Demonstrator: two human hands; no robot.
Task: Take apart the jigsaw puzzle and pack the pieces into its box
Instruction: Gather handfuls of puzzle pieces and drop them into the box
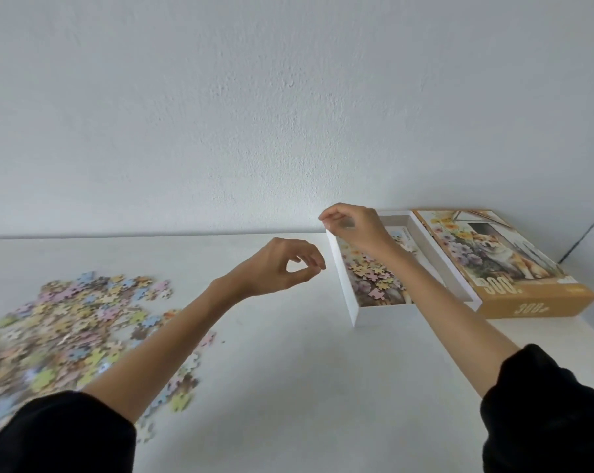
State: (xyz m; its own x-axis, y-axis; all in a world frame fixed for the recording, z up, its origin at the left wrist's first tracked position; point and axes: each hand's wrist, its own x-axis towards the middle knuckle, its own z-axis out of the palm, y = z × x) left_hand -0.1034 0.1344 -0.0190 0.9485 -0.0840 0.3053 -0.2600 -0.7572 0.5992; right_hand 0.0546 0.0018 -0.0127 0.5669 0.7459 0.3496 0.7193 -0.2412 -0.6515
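Head view: right hand (353,227) pinches the box (348,291) wall (far corner); left hand (288,264) fingers curled, grasping nothing visible; loose pieces (73,322) on tabletop (288,370).

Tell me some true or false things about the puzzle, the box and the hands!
1. Most loose puzzle pieces lie on the table, left of the box. True.
2. The white box tray is empty. False: some pieces already lie inside it.
3. The box lid lies right of the tray, picture side up. True.
4. The lid shows a cat on a beach. False: it shows a dog among flowers.
5. The right hand is over the tray. True.
6. The left hand rests in the pile. False: it is raised near the tray.
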